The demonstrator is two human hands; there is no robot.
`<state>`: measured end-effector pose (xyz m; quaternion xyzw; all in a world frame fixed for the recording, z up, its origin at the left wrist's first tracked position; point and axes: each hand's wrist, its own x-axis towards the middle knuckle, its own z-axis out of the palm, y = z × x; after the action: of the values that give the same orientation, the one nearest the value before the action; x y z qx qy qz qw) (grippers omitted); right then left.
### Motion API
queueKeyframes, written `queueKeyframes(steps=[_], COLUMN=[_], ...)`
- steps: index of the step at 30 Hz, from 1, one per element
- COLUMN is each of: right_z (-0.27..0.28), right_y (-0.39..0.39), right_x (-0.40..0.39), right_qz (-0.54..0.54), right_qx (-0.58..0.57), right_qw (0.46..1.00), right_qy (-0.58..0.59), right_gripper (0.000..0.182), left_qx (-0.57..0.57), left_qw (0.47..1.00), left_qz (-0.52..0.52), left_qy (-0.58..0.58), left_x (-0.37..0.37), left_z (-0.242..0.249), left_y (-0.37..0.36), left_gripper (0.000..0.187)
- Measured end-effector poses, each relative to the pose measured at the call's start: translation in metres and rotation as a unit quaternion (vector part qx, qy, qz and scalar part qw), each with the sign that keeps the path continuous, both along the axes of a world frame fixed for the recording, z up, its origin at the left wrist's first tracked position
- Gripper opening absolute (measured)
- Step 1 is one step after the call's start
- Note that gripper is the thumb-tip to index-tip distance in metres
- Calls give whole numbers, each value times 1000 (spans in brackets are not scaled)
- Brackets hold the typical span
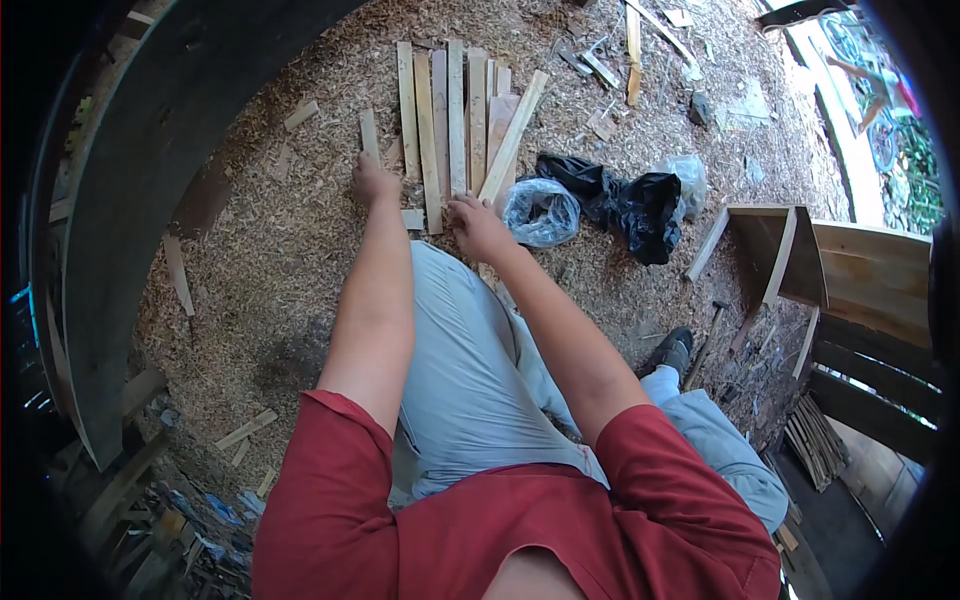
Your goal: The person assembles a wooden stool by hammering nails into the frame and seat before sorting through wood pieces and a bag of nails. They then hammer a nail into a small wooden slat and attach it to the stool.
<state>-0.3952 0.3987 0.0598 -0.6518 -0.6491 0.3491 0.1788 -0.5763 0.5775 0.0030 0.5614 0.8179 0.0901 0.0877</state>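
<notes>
Slats (456,120): lying loose on shavings (270,230), so a careless nudge could skew the row.
Lie: upper middle of the frame; long axes near vertical, except the slanting slat (515,137), its top leaning right.
Left hand (376,180): fingers seem closed on a strip (369,132), upright in frame.
Right hand (482,226): fingers bent at the slats' lower ends; grip cannot be told.

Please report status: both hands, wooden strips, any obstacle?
Left hand at end of short strip; right hand at near ends of longer strips. Nearby: clear plastic, apparently not blocking.
</notes>
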Motion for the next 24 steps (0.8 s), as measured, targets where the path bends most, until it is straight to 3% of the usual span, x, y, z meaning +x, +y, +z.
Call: queueKeyframes(steps=[2,4,5,7,8,9,10,11,12,14,16,18,20,22,24], right_z=[-3,-6,-7,2,7,3,-5,-9,-4,19,50,91,105,136,162], right_y=[1,4,3,3,3,6,10,12,14,18,5,-15,-37,-65,-95], right_x=[6,12,13,11,10,8,5,5,9,21,46,66,102,127,153], right_qz=[4,8,13,-1,-13,-17,-83,-149,-153,-251,-250,-274,-190,-183,-163], right_qx=[-4,-17,-30,-22,-15,-15,-63,-108,-108,14,22,89,157,148,124], right_qw=[999,997,995,995,995,995,978,948,947,911,912,904,943,959,977], right_qy=[54,75,95,96,96,94,179,261,260,327,325,315,223,156,54], right_gripper=[55,58,61,59,57,57,51,46,46,37,41,50,59,57,52], left_qx=[-41,4,3,36,35,8,-22,-50,-54,-20,-44,-89,-79,-141,-184], left_qw=[997,991,991,939,938,860,749,695,694,663,665,709,702,654,643], left_qz=[24,-75,-78,-71,-75,-32,13,16,14,-22,-34,-79,-116,-132,-160], left_qy=[-66,-111,-110,-334,-337,-509,-662,-717,-718,-748,-745,-695,-698,-732,-726], left_x=[-3,1,2,8,12,16,19,24,33,54,73,97,128,157,184], left_z=[8,12,15,15,13,23,36,58,75,103,120,134,144,167,197], left_y=[1,1,6,21,21,17,11,0,-10,-29,-41,-57,-91,-127,-156], left_gripper=[40,46,46,39,39,32,27,20,20,17,22,26,30,31,26])
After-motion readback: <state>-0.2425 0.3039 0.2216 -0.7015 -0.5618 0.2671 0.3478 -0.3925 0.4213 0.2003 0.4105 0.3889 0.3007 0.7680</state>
